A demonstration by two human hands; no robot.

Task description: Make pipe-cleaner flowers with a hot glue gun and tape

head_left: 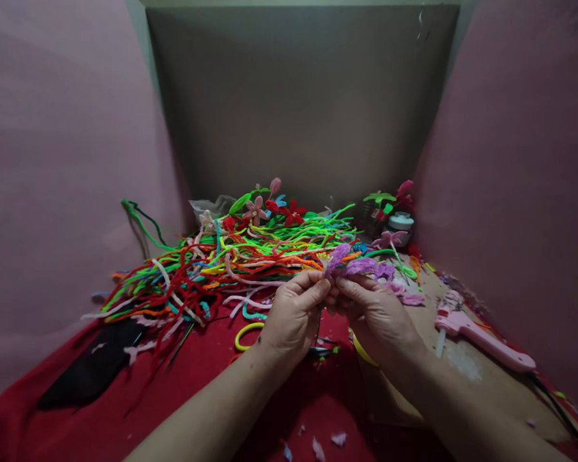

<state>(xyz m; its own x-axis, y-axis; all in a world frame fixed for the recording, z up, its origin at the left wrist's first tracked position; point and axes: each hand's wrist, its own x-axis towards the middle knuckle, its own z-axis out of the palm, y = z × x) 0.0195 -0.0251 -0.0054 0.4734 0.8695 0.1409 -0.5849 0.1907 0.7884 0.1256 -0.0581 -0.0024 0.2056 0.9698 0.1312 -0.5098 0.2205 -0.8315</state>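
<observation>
My left hand (291, 314) and my right hand (378, 311) meet fingertip to fingertip above the red cloth. The left thumb and forefinger pinch the base of a purple pipe-cleaner flower (338, 256), which has a yellow centre (323, 258) at its left side. My right fingers are closed at that same base, partly hiding it. Just past the right fingers are more fuzzy purple petals (362, 265); whether they join the held flower I cannot tell. A thin dark stem (318, 321) hangs below the left fingers.
Behind the hands spreads a heap of coloured pipe cleaners (270, 247) with finished flowers (293, 212) on it. A pink glue gun (486, 340) rests on cardboard at right, near a lidded jar (401, 223). Yellow-handled scissors (243, 337) lie under the hands; a black pouch (91, 366) is left.
</observation>
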